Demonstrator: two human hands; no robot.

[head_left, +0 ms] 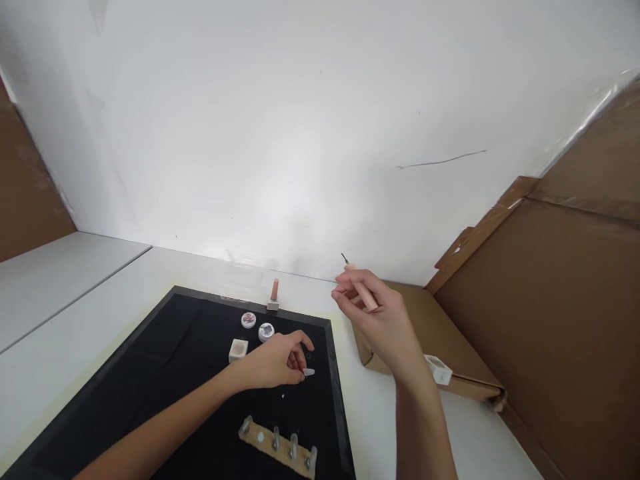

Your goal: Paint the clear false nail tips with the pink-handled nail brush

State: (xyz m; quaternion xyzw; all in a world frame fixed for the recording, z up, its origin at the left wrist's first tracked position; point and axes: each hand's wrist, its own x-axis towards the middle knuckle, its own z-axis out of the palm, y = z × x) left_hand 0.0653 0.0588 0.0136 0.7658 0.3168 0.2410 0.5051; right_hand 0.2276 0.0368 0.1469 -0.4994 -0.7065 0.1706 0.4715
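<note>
The pale nail tip (309, 372) sat at the fingertips of the left hand (275, 360), apparently pinched there above the black mat (150, 373), its long axis running roughly sideways, free end rightward. Up and to the right, the right hand (383, 310) gripped a pink-handled brush (365, 295), bristles pointing up and leftward, well apart from it. Two small pots (249, 320) stood beyond the left hand, a cardboard strip (284, 451) nearer the wearer

brown cardboard box (447, 333) beside white wall (280, 133)
</note>
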